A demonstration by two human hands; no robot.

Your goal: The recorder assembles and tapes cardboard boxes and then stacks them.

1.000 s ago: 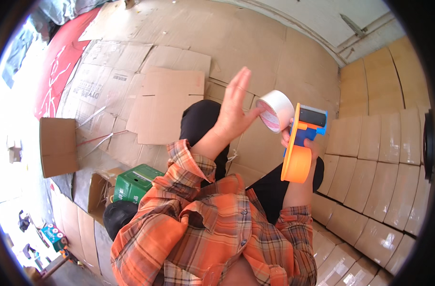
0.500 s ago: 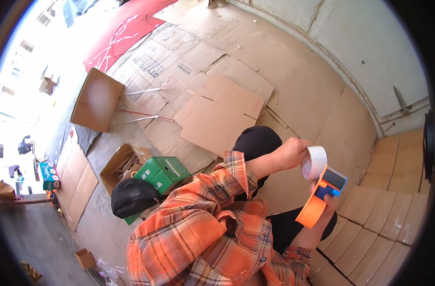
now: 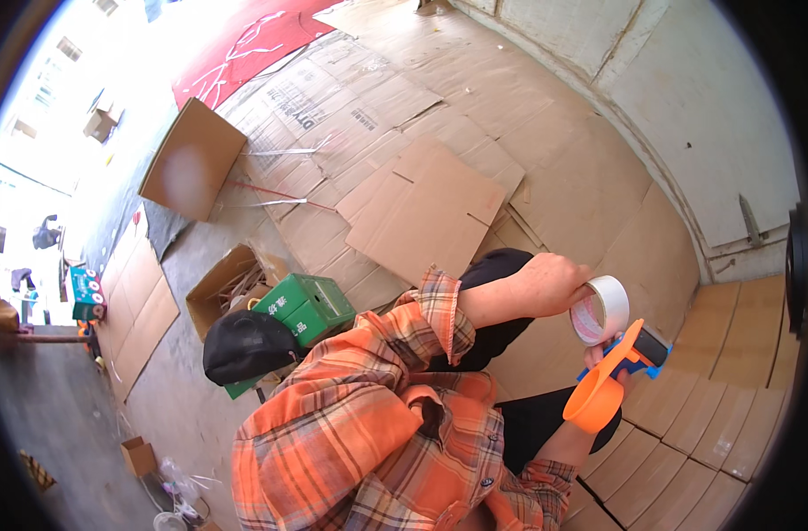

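A roll of white tape (image 3: 612, 306) is gripped at its rim by my left hand (image 3: 553, 281), whose fingers curl over it from the left. Just below it, my right hand (image 3: 618, 375) is closed around a tape dispenser (image 3: 596, 403) with an orange hub and frame and blue and black parts. Fingertips of the right hand show close to the lower edge of the roll; whether they touch it, I cannot tell. The dispenser's hub carries no roll. Both hands are in front of my knees, and the dispenser partly covers the right hand.
Stacked cardboard cartons (image 3: 696, 403) line the right side. Flattened cardboard (image 3: 426, 208) covers the floor ahead. At left are a green box (image 3: 308, 308), an open carton (image 3: 216, 288), a black cap (image 3: 249, 348) and a standing brown carton (image 3: 192, 164). A pale wall (image 3: 687, 124) rises at far right.
The tape roll and left hand have moved slightly right. The dispenser has turned, so its orange hub opening shows more. The roll's inner side faces the view more.
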